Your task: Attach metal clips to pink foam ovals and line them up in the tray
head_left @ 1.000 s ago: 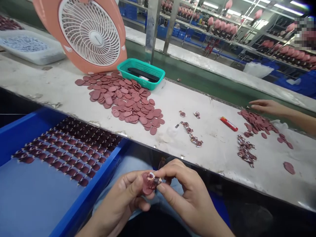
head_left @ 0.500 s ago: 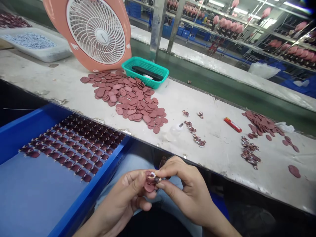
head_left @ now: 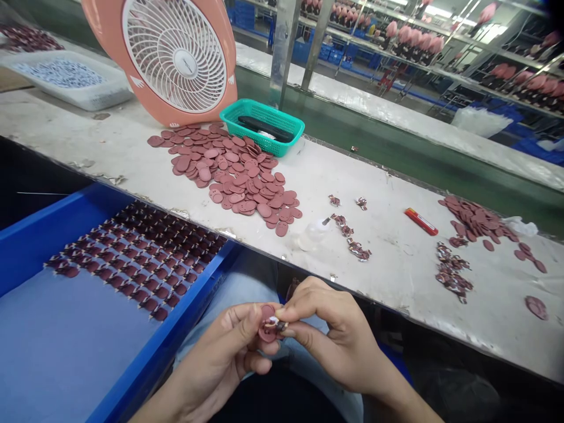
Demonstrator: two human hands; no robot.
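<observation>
A person's two bare hands are meeting above light-blue denim legs (head_left: 247,282), just in front of a long, pale, scuffed counter (head_left: 388,235). The left hand (head_left: 224,341) is pinching a flat, dull-red oval disc (head_left: 267,335) between thumb and fingers, with the lower fingers curling loosely. The right hand (head_left: 337,335) is pinching a tiny brown-and-white piece (head_left: 280,325) between thumb and forefinger, holding it against the disc's face; from where I am standing, I cannot tell whether the two are joined.

On the counter ahead, a broad heap of matching red ovals (head_left: 238,176) is spreading before a peach-coloured fan with a white grille (head_left: 185,64) and a teal perforated plastic basket (head_left: 297,129). Right of the heap, a small translucent bottle with a dark tip (head_left: 311,235) is lying near a few little brown-and-white parts (head_left: 359,251). Farther right, a red tube (head_left: 422,221) is resting near a smaller heap of red ovals (head_left: 478,217). Below the counter, on the person's left, a deep-blue plastic tray (head_left: 26,252) is holding close rows of dark-red pieces (head_left: 136,258).
</observation>
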